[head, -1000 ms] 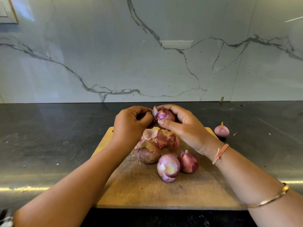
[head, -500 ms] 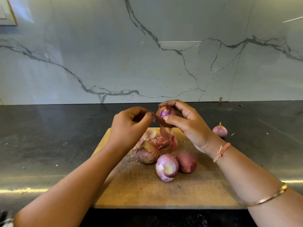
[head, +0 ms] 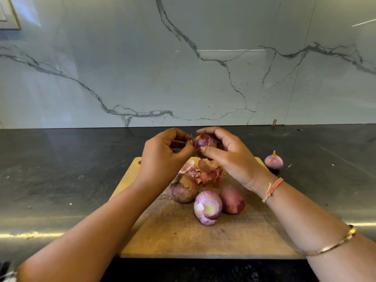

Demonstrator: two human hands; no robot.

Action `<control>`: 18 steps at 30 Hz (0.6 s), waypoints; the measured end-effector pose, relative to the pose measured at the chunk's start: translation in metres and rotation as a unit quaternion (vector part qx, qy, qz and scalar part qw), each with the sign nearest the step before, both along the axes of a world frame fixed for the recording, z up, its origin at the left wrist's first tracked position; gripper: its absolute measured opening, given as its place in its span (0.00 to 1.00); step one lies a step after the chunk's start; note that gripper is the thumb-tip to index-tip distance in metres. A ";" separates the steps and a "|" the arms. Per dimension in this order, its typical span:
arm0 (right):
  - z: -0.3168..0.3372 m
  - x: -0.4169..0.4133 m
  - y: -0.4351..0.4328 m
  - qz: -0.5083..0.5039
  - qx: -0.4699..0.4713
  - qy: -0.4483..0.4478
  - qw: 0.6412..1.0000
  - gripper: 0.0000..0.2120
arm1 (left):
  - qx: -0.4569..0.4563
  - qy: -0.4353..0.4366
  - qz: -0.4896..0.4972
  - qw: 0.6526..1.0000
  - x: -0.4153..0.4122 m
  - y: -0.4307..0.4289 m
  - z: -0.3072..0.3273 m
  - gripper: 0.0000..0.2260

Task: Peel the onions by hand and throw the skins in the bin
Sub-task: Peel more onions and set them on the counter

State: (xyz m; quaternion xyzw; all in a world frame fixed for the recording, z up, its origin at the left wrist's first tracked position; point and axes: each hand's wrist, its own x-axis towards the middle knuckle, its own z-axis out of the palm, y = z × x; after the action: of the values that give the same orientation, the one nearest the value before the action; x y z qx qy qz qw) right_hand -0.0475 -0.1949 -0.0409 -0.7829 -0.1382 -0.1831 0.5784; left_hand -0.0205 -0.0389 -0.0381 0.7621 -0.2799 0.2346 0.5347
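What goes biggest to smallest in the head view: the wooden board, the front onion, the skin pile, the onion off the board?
1. The wooden board.
2. The front onion and the skin pile: about alike, so no ranking.
3. The onion off the board: smallest, though it lies farther from the camera.

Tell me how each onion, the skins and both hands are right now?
held onion: partly peeled, lifted above cutting board
right hand: grips held onion
left hand: pinches its skin strip
skin pile: loose on cutting board
left board onion: skin on
middle board onion: partly peeled
right board onion: skin on
counter onion: off board, tip up
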 end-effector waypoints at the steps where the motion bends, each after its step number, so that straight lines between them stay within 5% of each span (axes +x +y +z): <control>1: 0.000 0.000 0.000 0.001 0.003 -0.002 1.000 0.17 | -0.001 0.001 0.003 1.000 0.000 0.000 0.000 0.10; 18: 0.002 0.001 -0.003 0.022 0.012 -0.009 1.000 0.15 | 0.011 0.002 0.053 0.999 0.006 0.000 -0.002 0.05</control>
State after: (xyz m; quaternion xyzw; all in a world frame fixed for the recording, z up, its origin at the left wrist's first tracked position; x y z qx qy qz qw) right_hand -0.0464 -0.1984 -0.0388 -0.7709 -0.1588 -0.1793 0.5902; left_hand -0.0143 -0.0388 -0.0400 0.7820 -0.2408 0.2576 0.5139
